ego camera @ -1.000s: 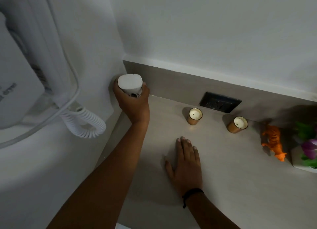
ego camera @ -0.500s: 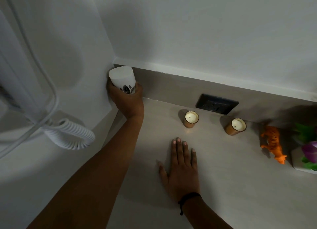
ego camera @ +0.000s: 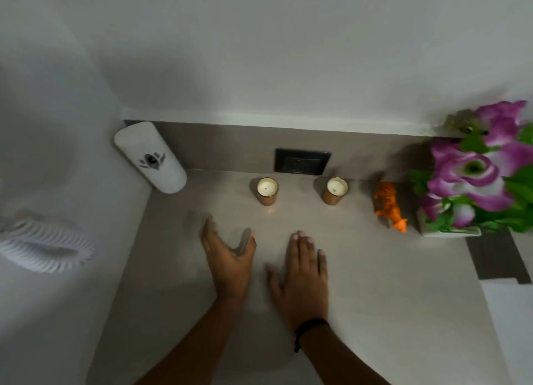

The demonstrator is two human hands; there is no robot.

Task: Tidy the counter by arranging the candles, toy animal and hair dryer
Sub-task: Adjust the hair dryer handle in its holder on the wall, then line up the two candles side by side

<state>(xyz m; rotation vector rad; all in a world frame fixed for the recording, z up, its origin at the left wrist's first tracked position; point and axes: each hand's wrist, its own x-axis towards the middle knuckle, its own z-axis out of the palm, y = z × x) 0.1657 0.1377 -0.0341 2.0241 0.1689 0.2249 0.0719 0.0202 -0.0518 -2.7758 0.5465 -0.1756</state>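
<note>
Hovering empty with fingers spread, the left hand (ego camera: 229, 257) has the left candle (ego camera: 267, 191) just ahead, nearer than the flat, empty right hand (ego camera: 304, 272), whose closer target is the right candle (ego camera: 334, 190).

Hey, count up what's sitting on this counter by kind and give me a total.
Candles: 2
Orange toy animal: 1
White dispenser in the corner: 1
Potted flowers: 1
Total: 5
</note>
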